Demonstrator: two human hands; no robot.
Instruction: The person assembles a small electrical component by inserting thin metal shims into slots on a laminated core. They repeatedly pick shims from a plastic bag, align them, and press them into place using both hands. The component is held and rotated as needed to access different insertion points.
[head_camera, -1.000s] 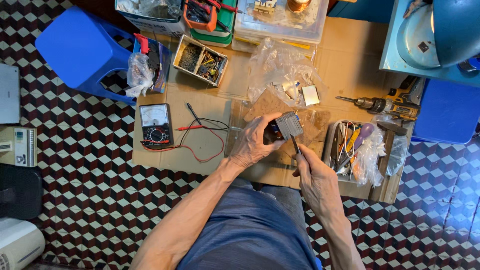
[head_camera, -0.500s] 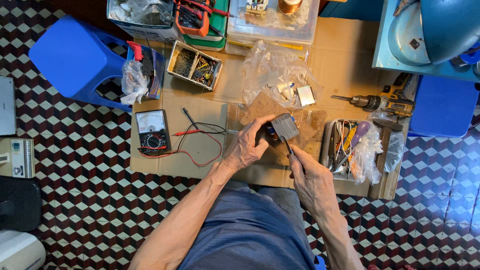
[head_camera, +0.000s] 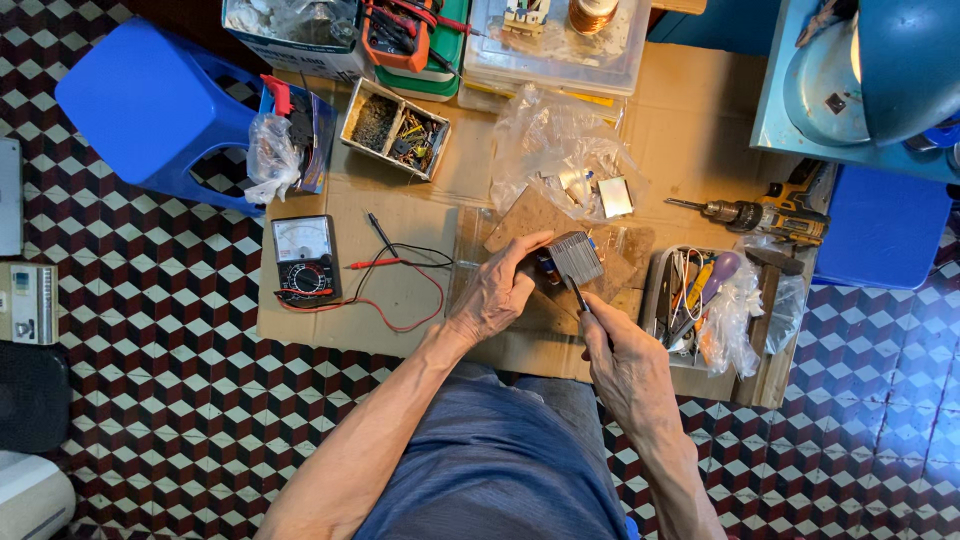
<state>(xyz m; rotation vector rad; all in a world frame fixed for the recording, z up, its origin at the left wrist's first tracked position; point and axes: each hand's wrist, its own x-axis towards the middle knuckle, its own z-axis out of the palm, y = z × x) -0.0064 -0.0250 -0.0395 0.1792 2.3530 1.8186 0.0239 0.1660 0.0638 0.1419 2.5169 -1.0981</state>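
Both hands (head_camera: 500, 295) unmoved since before, screwdriver (head_camera: 578, 297) steeply upward into transformer (head_camera: 574, 258).

left hand (head_camera: 497, 292) grips grey ridged block (head_camera: 574, 257) | right hand (head_camera: 628, 360) holds thin tool (head_camera: 577, 295) touching block's underside | multimeter (head_camera: 304, 259) well left of block | drill (head_camera: 760, 215) right of block

Bare cardboard (head_camera: 420, 290) left of the hands; tool tray (head_camera: 660, 300) crowds right.
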